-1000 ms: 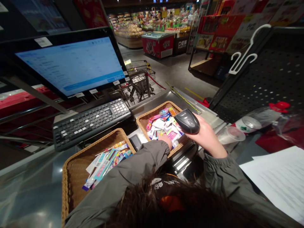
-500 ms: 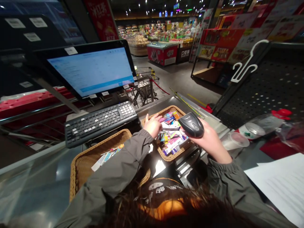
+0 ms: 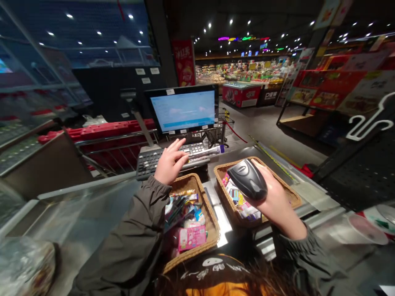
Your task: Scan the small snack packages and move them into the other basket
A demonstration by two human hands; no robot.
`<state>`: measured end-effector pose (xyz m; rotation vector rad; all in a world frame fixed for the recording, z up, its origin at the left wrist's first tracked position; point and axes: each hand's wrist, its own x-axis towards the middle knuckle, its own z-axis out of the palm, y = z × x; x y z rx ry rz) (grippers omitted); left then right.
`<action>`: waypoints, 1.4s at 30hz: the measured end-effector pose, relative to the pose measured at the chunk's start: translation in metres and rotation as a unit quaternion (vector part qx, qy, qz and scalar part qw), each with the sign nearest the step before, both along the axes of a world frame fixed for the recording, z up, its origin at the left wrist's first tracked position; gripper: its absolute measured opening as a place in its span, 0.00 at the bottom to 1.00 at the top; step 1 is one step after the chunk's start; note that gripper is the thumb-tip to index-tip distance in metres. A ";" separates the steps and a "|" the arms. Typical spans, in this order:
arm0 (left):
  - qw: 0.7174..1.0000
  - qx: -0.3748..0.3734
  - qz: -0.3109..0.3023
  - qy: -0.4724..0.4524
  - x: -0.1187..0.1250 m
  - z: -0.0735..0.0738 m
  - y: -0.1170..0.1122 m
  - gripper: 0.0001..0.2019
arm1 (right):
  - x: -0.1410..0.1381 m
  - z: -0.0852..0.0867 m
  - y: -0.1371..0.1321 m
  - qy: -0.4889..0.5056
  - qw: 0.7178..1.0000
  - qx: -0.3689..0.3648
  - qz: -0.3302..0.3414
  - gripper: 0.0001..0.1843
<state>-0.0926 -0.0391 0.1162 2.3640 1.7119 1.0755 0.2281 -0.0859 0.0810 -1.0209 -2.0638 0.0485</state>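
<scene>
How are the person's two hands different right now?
The left hand is open, fingers spread; the right hand is closed. The left hand holds nothing, at the dark grey computer keyboard; the right hand grips a black plastic barcode scanner. The left hand is farther away; the right hand is above a woven wicker basket. Both come from dark jacket sleeves.

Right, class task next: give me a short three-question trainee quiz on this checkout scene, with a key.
1. True or false: the right hand grips the black scanner.
2. The left hand, fingers spread, is over: A) the keyboard B) a shopping bag C) a phone.
3. Fill in: ___ wicker baskets of small packets sit in front of the person.
Key: 1 true; 2 A; 3 two.
</scene>
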 end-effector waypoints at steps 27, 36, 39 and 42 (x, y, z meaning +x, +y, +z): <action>0.991 0.009 0.130 0.010 -0.094 -0.008 -0.067 0.13 | -0.108 -0.005 -0.016 -0.067 0.990 -0.062 0.110 0.24; 0.993 -0.011 0.120 0.004 -0.095 -0.015 -0.066 0.14 | -0.107 -0.010 -0.019 -0.076 0.990 -0.070 0.098 0.26; 0.993 -0.020 0.116 0.002 -0.094 -0.019 -0.065 0.14 | -0.105 -0.013 -0.018 -0.080 0.989 -0.075 0.097 0.27; 0.993 -0.034 0.111 0.001 -0.093 -0.025 -0.064 0.14 | -0.103 -0.016 -0.017 -0.079 0.989 -0.083 0.097 0.27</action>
